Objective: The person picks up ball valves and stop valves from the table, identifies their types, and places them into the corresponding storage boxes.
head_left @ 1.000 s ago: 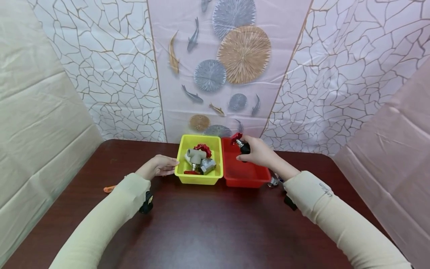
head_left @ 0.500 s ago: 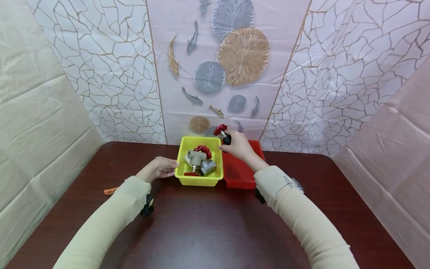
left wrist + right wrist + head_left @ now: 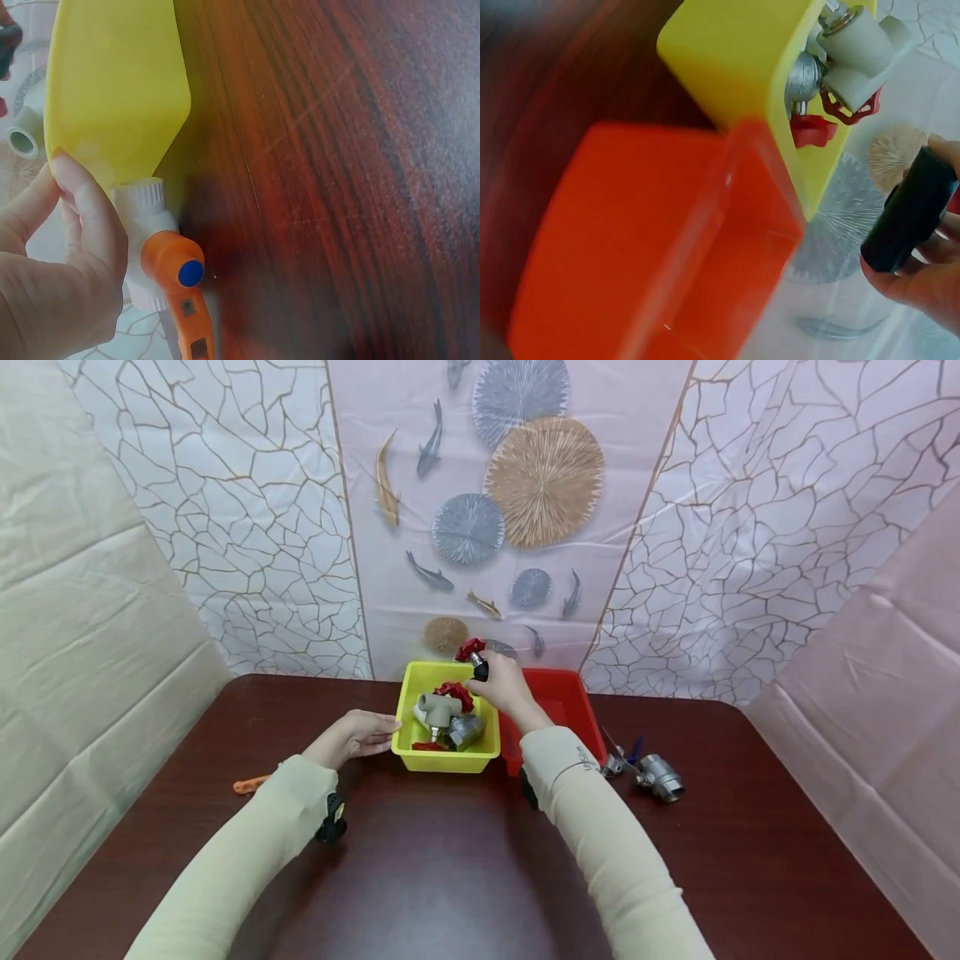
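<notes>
The left hand (image 3: 358,732) pinches the yellow bin (image 3: 446,762), likely steadying it, while the right hand (image 3: 506,683) grips a handwheel valve (image 3: 909,214).

No words or numbers can be read. There is some writing on the cuff of the right sleeve (image 3: 611,852), the pale one that the person wears. It is a short row of small, dark letters (image 3: 588,758), out on the right-hand side of the cuff as the head view shows it. The row runs on a slant. The letters are too small and blurry to make out, so nobody can tell what they say. A thin, dark, bent line lies just beside them.
</notes>
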The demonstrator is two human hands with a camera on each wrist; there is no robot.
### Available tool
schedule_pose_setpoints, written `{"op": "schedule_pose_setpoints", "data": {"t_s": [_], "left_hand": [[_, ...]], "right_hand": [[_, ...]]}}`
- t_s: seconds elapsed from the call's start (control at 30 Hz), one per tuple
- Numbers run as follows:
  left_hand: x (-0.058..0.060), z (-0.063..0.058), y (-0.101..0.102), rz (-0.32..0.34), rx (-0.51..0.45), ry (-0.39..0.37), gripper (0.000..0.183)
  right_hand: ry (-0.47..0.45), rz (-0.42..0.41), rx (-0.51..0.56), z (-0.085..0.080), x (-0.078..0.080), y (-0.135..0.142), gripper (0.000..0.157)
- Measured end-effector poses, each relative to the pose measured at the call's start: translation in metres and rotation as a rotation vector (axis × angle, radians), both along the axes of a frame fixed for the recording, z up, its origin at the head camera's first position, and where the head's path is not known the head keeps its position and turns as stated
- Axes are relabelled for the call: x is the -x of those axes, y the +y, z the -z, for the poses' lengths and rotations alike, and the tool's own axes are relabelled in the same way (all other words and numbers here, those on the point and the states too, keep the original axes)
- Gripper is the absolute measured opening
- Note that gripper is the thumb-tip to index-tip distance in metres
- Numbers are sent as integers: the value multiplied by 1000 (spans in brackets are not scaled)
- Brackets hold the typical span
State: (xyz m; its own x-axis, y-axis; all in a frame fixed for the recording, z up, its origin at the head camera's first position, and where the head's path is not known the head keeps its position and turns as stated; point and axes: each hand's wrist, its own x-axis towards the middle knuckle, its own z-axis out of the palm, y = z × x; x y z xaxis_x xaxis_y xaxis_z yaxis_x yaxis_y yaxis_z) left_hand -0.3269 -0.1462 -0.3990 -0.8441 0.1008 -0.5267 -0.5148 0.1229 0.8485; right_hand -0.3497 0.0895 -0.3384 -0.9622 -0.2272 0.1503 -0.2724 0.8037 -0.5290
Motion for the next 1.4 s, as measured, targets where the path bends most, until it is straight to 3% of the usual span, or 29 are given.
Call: {"op": "schedule_pose_setpoints", "data": {"t_s": [0.33, 0.6, 1.03, 1.4], "left_hand": [[1, 0, 0, 6, -18, -5, 44], [2, 1, 1, 7, -24, -3, 46], [2, 2, -2, -10, -3, -4, 46], [1, 4, -1, 11, -24, 18, 47]], "right_hand": [[-102, 33, 84, 21, 4, -15, 60], [-99, 27, 115, 40, 5, -19, 60], [-113, -60, 129, 48, 9, -18, 51], [-205, 18, 66, 44, 7, -23, 49]]}}
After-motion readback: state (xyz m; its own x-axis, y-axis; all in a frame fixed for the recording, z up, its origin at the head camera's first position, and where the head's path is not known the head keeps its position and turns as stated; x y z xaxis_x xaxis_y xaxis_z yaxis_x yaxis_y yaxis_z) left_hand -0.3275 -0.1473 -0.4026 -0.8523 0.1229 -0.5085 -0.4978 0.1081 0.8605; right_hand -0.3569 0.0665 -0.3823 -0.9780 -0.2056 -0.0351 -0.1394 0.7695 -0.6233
